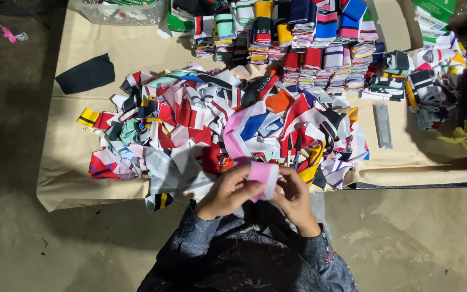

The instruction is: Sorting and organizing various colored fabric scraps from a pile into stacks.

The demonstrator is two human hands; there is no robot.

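— Pink and white knit, is that what the hands are holding?

— Yes. A pink-and-white ribbed strip (263, 176) is sitting between both hands at the near edge of the table (66, 178). The left hand (228, 192) is pinching its left side, fingers curled over the cloth, and the right hand (294, 196) is gripping the right side (its fingertips are tucked behind the fabric, so I cannot tell exactly how they are lying).

— And what is lying around it?

— Just beyond the hands a loose heap of coloured strips (217, 124) is spreading over the tan table cover: red, white, black, blue, orange. Behind the heap, folded stacks (298, 38) are standing in rows at the far side. A black cloth piece (86, 74) is lying apart on the left, and a slim silver packet (383, 125) is lying on the right, near a smaller bundle pile (428, 86).

— The sleeves?

— Dark patterned sleeves (255, 254) are covering both forearms.
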